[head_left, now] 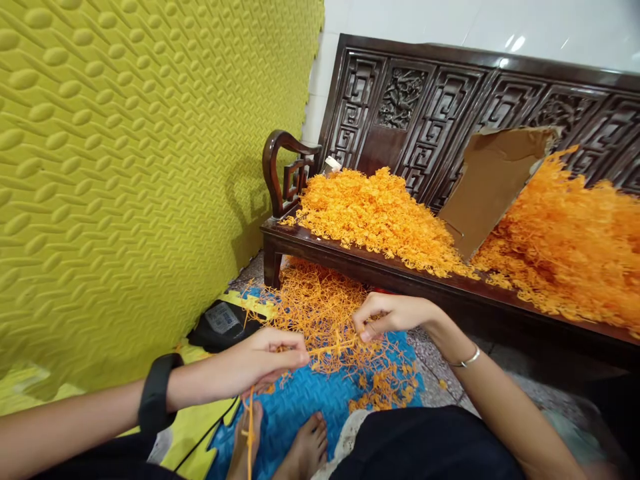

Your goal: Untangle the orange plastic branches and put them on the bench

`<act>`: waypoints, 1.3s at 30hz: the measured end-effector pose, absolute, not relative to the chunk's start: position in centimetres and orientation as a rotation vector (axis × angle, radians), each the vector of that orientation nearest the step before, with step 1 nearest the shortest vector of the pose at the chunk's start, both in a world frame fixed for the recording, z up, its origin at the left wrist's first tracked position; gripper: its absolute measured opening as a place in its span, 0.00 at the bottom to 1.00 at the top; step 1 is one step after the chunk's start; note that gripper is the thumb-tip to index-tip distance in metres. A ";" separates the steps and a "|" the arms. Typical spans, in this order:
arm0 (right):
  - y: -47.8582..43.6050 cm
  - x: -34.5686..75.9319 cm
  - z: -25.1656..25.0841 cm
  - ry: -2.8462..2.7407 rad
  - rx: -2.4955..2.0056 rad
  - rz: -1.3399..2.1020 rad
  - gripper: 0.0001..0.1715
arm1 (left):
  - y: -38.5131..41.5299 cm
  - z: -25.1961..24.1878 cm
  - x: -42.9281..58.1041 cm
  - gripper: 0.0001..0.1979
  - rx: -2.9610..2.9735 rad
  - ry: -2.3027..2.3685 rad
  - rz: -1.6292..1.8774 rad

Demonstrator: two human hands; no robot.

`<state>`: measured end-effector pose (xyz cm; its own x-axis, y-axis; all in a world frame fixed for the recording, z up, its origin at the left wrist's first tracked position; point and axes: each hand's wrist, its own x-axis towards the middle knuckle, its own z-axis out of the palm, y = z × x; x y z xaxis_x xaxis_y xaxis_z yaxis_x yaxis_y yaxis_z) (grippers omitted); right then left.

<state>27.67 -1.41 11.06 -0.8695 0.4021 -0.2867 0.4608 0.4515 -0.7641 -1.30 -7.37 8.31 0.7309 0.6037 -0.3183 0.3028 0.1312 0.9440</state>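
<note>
An orange strand (331, 348) is stretched between the two hands, its long axis running almost level and rising slightly from the left hand (278, 357) to the right hand (376, 315). The hands are apart, each pinched on one end of it, thumb against fingers. The gripped ends are hidden inside the fingers. One orange length (251, 427) hangs below the left hand, cut off at the bottom edge; it may be the same strand, but the hand covers any join. Beyond the hands lies one loose tangle (320, 293), its far part hidden under the bench (330, 241). On the bench, farther out, are two orange piles (375, 207), the right-hand one blurred and cut off, with one cardboard piece (487, 183) between them. Two bare feet (307, 443) show below the hands.
</note>
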 end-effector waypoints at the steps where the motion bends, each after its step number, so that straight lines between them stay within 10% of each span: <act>1: -1.4 28.8 10.9 2.612 0.877 -1.379 0.18 | -7.4 8.5 -1.6 0.18 1.483 0.801 0.255; 12: 8.3 35.3 13.8 3.033 2.407 -1.019 0.16 | -7.3 6.6 -2.8 0.19 1.301 0.949 0.573; 17: 15.7 34.0 19.5 2.776 2.946 -1.114 0.47 | -7.7 8.9 -1.9 0.17 1.139 0.784 0.729; 23: 6.6 25.9 10.0 2.820 2.206 -1.733 0.20 | -6.9 10.7 -0.8 0.19 0.907 0.713 0.866; 29: -3.3 22.5 7.1 2.392 0.987 -2.609 0.30 | -5.9 10.4 1.1 0.23 0.847 0.685 0.951; 39: 1.6 29.5 5.6 2.322 2.814 -2.230 0.08 | -4.7 8.2 2.0 0.30 2.232 0.843 0.653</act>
<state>29.54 1.58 5.57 0.1932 0.9811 0.0036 0.0358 -0.0034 -0.9994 1.95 -4.70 8.18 0.6685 0.7123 0.2140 0.3853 -0.5777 0.7196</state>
